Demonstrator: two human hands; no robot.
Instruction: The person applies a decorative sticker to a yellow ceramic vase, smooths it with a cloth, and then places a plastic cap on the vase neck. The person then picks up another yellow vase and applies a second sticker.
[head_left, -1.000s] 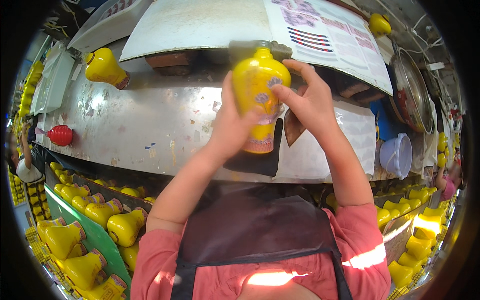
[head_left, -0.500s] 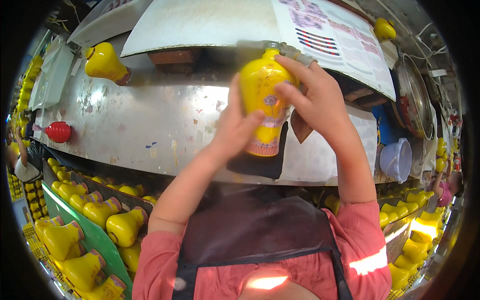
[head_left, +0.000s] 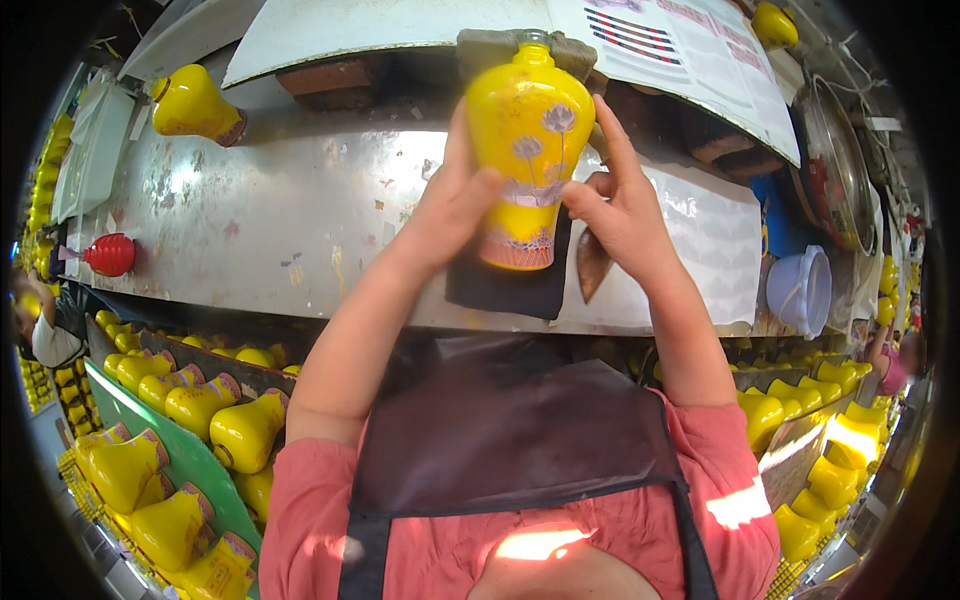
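Observation:
A glossy yellow vase (head_left: 525, 115) with purple lotus flowers and a patterned band at its foot lies between my two hands, its narrow neck pointing away from me. My left hand (head_left: 455, 195) grips its left side, thumb on the front. Along the right side, my right hand (head_left: 615, 200) holds it with the index finger stretched up the shoulder and the thumb near the purple band. The neck lies at a grey padded rest (head_left: 575, 55). Beneath the foot is a black cloth (head_left: 505, 292). A brown pointed blade-like tool (head_left: 592, 266) lies close under my right hand.
Another yellow vase (head_left: 195, 105) lies at the back left of the metal table (head_left: 290, 200), with a red ribbed bottle (head_left: 110, 255) nearer. Decal sheets (head_left: 650, 40) cover the raised white board. A pale bucket (head_left: 800, 290) stands right. Many yellow vases (head_left: 245, 430) fill racks on both sides.
The vase has been turned, so its lotus flowers now face up more fully. My right hand has slid down from the neck and shoulder to the vase's right side. The whole view has shifted slightly.

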